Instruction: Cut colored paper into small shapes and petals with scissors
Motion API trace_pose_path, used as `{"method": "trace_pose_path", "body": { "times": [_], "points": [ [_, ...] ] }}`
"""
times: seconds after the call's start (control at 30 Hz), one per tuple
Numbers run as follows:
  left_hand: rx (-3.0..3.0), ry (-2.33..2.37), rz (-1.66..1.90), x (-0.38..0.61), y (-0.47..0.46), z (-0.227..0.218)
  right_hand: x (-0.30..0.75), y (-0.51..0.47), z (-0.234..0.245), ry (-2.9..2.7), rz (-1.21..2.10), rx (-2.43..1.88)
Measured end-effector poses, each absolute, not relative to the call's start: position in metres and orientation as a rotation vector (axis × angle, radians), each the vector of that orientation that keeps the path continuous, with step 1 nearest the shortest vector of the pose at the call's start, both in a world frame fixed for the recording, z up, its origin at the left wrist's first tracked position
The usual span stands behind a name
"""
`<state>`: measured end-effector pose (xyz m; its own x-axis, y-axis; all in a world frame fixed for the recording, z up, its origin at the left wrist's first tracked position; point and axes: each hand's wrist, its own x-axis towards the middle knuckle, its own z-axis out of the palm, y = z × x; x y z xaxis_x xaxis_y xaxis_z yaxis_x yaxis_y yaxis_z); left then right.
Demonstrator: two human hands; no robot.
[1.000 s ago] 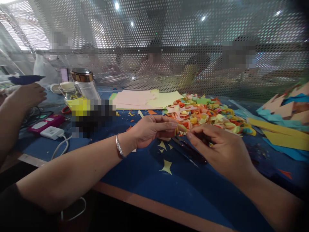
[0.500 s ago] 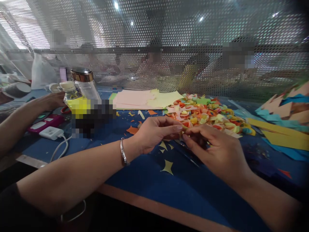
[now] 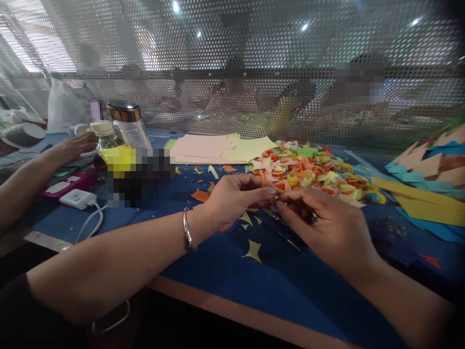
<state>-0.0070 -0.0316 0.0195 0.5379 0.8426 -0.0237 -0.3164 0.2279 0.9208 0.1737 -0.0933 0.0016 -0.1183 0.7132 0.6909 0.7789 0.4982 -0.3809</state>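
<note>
Perforated screen (image 3: 203, 97) across the back, people dim behind it. Blue table (image 3: 218, 276) below. On it, a heap of coloured paper shapes (image 3: 312, 167) just beyond the hands; left of the heap, touching or nearly so, a stack of pale sheets (image 3: 203, 149). At far left a co-worker's arm (image 3: 36, 174) reaches toward a yellow-labelled bottle (image 3: 116, 155), a lidded jar (image 3: 131, 128) behind that. Left hand (image 3: 227, 201), bracelet at wrist, thumb and forefinger closed to a pinch; right hand (image 3: 332, 218) facing it, thumb and forefinger nearly together, other fingers curled under. Tips of both meet in front of the heap, over a slim dark tool (image 3: 286, 235) lying on the table; its type I cannot tell. Nearer the edge, a pale yellow four-pointed scrap (image 3: 253, 251). Smallest: a small piece (image 3: 275, 198) between the two sets of fingertips, mostly covered; looks like paper, shape unclear, and how much each hand bears cannot be told. Judgement on handling: left pinch best kept steady as the anchor, right thumb pressing lightly; thin stock would crease or tear under a hard squeeze. Forearms level, tips clear of the heap.
</note>
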Motion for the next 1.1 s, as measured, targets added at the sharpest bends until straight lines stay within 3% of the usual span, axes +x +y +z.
{"method": "trace_pose_path", "body": {
  "times": [1.1],
  "points": [
    [1.207, 0.595, 0.895, -0.004, -0.027, 0.006, 0.175, -0.090, -0.002, -1.857, -0.114, -1.253]
  ]
}}
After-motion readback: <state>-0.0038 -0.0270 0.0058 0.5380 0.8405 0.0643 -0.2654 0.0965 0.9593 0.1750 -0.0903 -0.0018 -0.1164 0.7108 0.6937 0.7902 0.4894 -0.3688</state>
